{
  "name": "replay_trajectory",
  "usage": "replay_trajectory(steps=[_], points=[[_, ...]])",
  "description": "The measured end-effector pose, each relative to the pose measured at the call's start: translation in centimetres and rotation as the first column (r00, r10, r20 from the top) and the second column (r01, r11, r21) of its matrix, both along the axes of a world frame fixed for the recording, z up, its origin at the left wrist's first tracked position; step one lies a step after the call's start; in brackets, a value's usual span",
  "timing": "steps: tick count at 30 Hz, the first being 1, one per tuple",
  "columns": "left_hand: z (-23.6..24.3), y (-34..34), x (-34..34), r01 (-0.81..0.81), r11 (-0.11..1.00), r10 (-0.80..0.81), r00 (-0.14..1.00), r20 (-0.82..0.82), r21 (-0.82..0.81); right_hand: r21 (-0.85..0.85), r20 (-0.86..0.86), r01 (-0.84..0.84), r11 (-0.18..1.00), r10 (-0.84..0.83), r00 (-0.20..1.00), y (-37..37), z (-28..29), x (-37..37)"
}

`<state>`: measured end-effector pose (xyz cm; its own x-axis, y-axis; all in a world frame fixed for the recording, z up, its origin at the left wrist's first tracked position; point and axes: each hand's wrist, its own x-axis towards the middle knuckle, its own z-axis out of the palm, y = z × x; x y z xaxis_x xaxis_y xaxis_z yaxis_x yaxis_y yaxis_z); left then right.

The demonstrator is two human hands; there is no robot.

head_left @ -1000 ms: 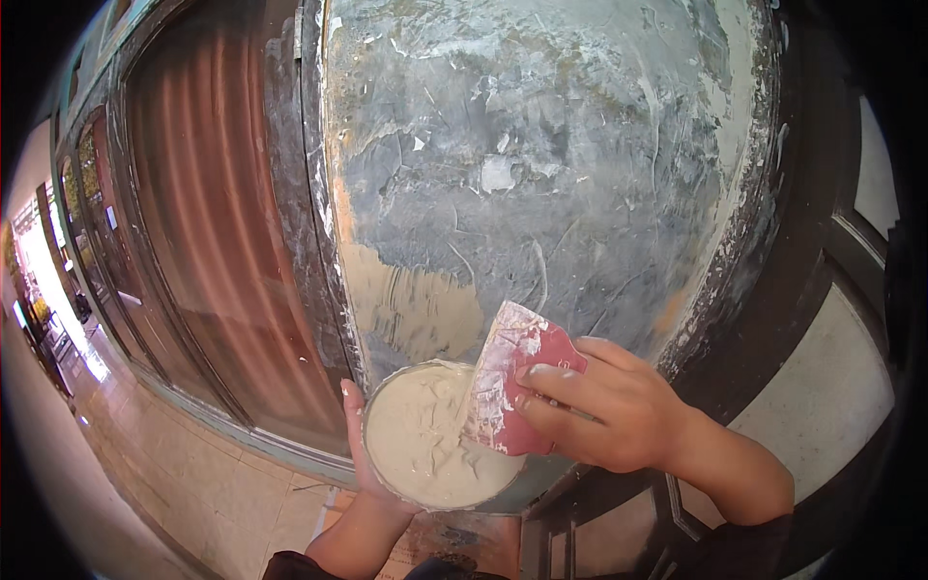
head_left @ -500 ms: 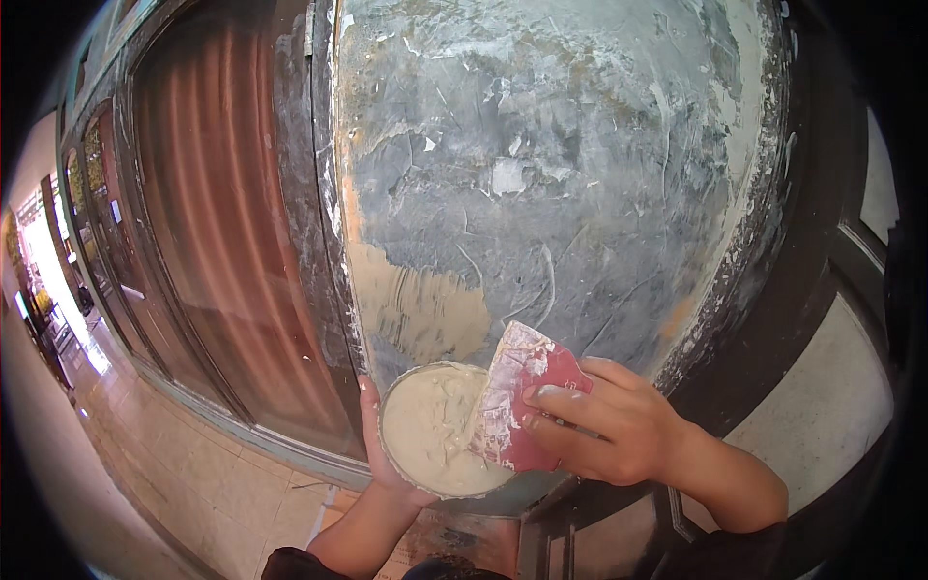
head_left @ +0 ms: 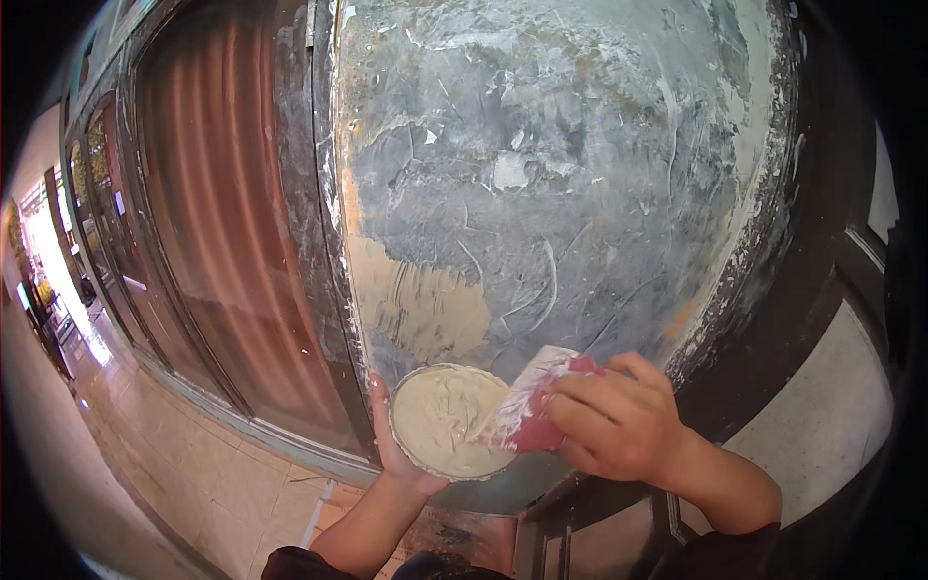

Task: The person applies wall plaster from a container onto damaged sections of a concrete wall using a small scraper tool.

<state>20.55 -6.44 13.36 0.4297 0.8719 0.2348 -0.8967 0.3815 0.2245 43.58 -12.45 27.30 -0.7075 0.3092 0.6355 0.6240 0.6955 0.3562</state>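
Note:
My left hand (head_left: 406, 464) supports a round tub (head_left: 440, 416) of creamy beige paste from the side and underneath. My right hand (head_left: 623, 420) grips a red scraper (head_left: 536, 416) with white crusted residue, tilted so its edge is in the paste at the tub's right side. Behind both hands stands a grey, roughly skimmed wall panel (head_left: 541, 193), with a beige patch of paste (head_left: 416, 309) at its lower left.
A glazed frame with a reddish curtain (head_left: 213, 213) stands left. Dark panelled woodwork (head_left: 817, 271) is on the right. A tiled floor (head_left: 213, 493) runs toward a bright opening (head_left: 53, 261) at far left. Cardboard (head_left: 338, 507) lies below my hands.
The tub has moved a little right and up in the view. The scraper has shifted right and down and is tilted further over, with my right hand turning with it.

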Motion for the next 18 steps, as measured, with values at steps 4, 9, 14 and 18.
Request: replay_trajectory(steps=[4,9,14,18], points=[[-0.6,0.3,0.3,-0.056,0.997,0.049,0.988,-0.144,-0.046,0.023,-0.036,0.266,0.964,-0.265,0.964,1.1,0.1,0.2],[-1.4,0.5,-0.3,0.055,0.999,-0.055,0.997,-0.060,-0.001,-0.017,-0.167,0.411,0.912,-0.408,0.898,5.8,-0.3,0.9],[-2.6,1.3,-2.2,-0.074,0.996,0.061,0.978,-0.200,-0.058,-0.098,-0.195,0.518,0.850,-0.527,0.827,10.0,-1.4,0.7],[-3.6,2.0,-5.3,-0.115,0.991,0.102,0.981,-0.167,-0.068,-0.182,-0.133,0.567,0.804,-0.591,0.796,11.7,-3.6,-0.6]])
